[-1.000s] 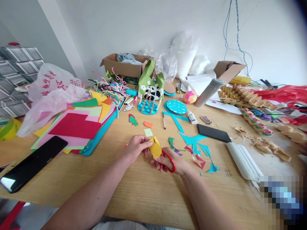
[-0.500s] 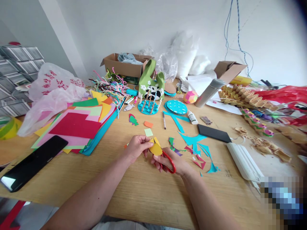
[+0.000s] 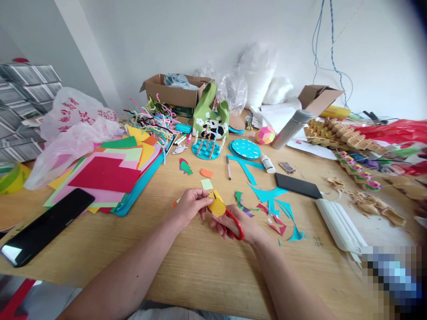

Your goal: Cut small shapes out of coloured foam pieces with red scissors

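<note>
Holding a small yellow piece (image 3: 217, 207) between thumb and fingers, the left hand (image 3: 193, 206) is closed on its near edge; the piece lies just right of that hand's fingertips, above the wooden table (image 3: 187, 266). The right hand (image 3: 247, 226) grips a pair of scissors with red handles (image 3: 240, 226), its thumb close against the lower end of the yellow piece. The blades are largely hidden by the piece, so whether they are parted cannot be told.

Just beyond the left hand's fingers lies a pale green square (image 3: 206, 184), and farther out an orange piece (image 3: 206, 173); ahead of the same hand is a green and purple fish-shaped cutout (image 3: 185, 167). Well to its left are a stack of coloured sheets (image 3: 103, 175) and, nearer the body, a black phone (image 3: 50, 224).

To the right of the right hand lie red scraps (image 3: 278, 226) and, reaching farther out, turquoise scraps (image 3: 268, 192). Beyond that hand lie a pen (image 3: 228, 168) and a small white bottle (image 3: 267, 163) on its side, with speckled turquoise discs (image 3: 245, 149) farther out. A black slab (image 3: 298, 185) lies beyond the scraps, to the hand's right.
</note>
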`<state>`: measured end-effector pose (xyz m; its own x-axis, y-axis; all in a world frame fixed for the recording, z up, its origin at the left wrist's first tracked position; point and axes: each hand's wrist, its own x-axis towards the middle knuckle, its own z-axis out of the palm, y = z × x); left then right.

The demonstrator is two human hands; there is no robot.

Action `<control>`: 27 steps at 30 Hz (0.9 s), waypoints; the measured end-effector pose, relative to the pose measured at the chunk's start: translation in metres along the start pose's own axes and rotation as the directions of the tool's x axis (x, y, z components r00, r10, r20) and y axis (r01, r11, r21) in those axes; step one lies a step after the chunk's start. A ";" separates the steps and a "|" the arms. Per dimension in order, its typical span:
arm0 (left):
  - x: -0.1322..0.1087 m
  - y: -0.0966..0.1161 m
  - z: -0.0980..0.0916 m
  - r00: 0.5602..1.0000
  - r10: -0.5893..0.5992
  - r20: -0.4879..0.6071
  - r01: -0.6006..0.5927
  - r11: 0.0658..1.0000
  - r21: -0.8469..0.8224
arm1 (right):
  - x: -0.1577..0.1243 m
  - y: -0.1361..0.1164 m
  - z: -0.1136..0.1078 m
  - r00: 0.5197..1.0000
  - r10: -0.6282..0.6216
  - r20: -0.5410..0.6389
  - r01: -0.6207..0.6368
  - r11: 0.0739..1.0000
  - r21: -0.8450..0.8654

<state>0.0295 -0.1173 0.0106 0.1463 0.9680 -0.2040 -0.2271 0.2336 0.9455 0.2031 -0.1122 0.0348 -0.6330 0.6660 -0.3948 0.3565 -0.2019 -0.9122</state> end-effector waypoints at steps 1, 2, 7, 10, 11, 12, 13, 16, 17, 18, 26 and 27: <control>0.000 -0.001 0.000 1.000 0.000 0.002 0.000 1.000 -0.002 | 0.000 -0.001 0.000 1.000 -0.004 0.002 0.004 1.000 0.006; 0.000 -0.001 0.000 1.000 0.002 0.004 -0.002 1.000 -0.003 | 0.000 -0.001 0.000 1.000 -0.007 0.005 0.007 1.000 0.012; 0.001 -0.003 -0.001 1.000 0.011 0.017 -0.011 1.000 -0.005 | 0.000 0.003 0.000 1.000 0.009 -0.005 -0.009 1.000 0.000; 0.002 -0.003 -0.002 1.000 0.010 0.025 -0.010 1.000 -0.002 | 0.000 0.005 0.000 1.000 0.019 -0.016 -0.019 1.000 -0.004; 0.001 -0.003 -0.002 1.000 0.010 0.026 -0.010 1.000 -0.001 | 0.000 0.006 0.000 1.000 0.020 -0.014 -0.020 1.000 -0.004; 0.001 -0.003 -0.002 1.000 0.009 0.025 -0.009 1.000 -0.001 | 0.000 0.006 0.000 1.000 0.021 -0.016 -0.021 1.000 -0.005; 0.001 -0.003 -0.001 1.000 0.008 0.026 -0.008 1.000 -0.002 | 0.000 0.006 0.000 1.000 0.022 -0.019 -0.022 1.000 -0.008; 0.001 -0.003 -0.001 1.000 0.001 0.025 -0.001 1.000 -0.014 | 0.000 0.007 -0.001 0.999 0.026 -0.031 -0.026 1.000 -0.015; 0.001 -0.003 -0.001 1.000 -0.001 0.027 0.002 1.000 -0.018 | 0.000 0.008 -0.001 0.999 0.023 -0.028 -0.023 1.000 -0.015; 0.001 -0.003 -0.001 1.000 -0.002 0.028 0.003 1.000 -0.021 | 0.001 0.008 -0.001 1.000 0.019 -0.022 -0.019 1.000 -0.016; 0.002 -0.004 -0.002 0.999 -0.005 0.040 0.006 1.000 -0.014 | 0.001 0.008 -0.002 1.000 0.011 -0.014 -0.012 1.000 -0.016; 0.002 -0.005 -0.002 0.999 -0.006 0.038 0.007 1.000 -0.013 | 0.001 0.008 -0.001 1.000 0.010 -0.014 -0.010 1.000 -0.011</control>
<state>0.0293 -0.1161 0.0054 0.1845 0.9623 -0.2000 -0.2386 0.2413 0.9407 0.2061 -0.1120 0.0275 -0.6199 0.6737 -0.4024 0.3707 -0.2006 -0.9068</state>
